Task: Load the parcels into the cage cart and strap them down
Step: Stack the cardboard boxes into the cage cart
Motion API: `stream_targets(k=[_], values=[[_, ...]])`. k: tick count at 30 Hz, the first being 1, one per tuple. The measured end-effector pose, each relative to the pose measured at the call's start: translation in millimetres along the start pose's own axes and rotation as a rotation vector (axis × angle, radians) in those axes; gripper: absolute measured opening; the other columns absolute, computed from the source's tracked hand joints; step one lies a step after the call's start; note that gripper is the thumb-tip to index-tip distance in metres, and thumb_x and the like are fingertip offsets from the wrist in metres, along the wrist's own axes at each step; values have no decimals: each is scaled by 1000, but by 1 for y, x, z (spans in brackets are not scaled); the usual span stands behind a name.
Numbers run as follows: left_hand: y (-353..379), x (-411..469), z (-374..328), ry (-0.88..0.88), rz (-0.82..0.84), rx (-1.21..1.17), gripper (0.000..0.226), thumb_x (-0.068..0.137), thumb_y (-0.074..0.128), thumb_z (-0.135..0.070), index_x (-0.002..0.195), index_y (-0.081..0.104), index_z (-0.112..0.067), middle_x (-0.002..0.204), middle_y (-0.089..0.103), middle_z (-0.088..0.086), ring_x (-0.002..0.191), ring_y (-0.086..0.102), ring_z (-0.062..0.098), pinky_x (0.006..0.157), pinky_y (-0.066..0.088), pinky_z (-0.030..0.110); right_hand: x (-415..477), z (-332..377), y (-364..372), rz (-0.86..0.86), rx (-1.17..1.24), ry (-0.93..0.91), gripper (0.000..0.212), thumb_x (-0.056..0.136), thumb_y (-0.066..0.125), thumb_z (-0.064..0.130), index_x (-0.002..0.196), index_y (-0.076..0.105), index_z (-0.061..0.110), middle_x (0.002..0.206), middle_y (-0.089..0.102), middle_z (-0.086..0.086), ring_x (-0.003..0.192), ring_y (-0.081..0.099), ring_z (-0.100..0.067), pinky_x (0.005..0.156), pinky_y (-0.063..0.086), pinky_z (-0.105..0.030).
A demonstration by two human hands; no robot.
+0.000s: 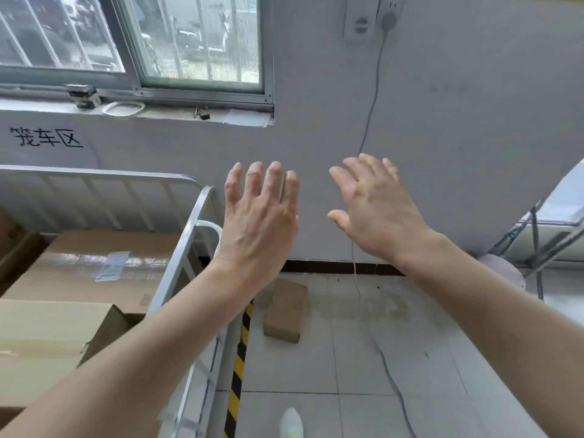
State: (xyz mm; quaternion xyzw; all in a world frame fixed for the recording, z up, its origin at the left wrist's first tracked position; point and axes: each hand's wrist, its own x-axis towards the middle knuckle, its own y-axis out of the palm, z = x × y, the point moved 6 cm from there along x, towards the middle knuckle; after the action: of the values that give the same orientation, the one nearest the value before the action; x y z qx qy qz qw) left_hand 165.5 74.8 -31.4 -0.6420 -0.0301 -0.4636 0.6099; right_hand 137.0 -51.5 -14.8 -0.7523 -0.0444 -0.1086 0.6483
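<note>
My left hand (257, 219) and my right hand (376, 203) are both raised in front of the grey wall, fingers spread, holding nothing. A white metal cage cart (186, 248) stands at the left, its corner rail just below my left wrist. Inside it lie cardboard parcels: a large taped box with a label (94, 267) and a nearer box (47, 339) with an open flap. A small cardboard parcel (286, 311) sits on the tiled floor beside the cart, below and between my hands. No strap is visible.
Yellow-black hazard tape (238, 368) runs along the floor by the cart. A grey cable (373, 99) hangs down the wall from a socket and trails over the tiles. A metal-framed rack (537, 235) stands at the right. A window sits above the cart. My shoe (291, 422) shows at the bottom.
</note>
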Motion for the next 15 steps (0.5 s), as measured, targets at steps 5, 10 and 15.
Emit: stream_targets(k=[5,10,15], values=[[50,33,9,-111,1,23,60,65,82,-21,118,59,-3,120,58,19,112,57,39,100,38,55,62,-13,22,13,-22,-92,72,92,56,39,150,21,14,150,29,-9,144,16,-29,117,8,-47],[94,72,8,-180,19,43,61,63,83,-22,116,60,-4,119,59,18,109,58,38,98,41,54,117,-36,40,9,-57,-174,80,93,54,40,153,8,15,152,27,-9,144,16,-30,117,7,-47],[130,94,11,-236,51,81,63,61,83,-22,117,60,-4,118,59,17,108,59,37,97,42,53,167,-48,71,49,-35,-262,82,92,55,41,153,8,15,152,28,-10,144,17,-30,117,10,-47]])
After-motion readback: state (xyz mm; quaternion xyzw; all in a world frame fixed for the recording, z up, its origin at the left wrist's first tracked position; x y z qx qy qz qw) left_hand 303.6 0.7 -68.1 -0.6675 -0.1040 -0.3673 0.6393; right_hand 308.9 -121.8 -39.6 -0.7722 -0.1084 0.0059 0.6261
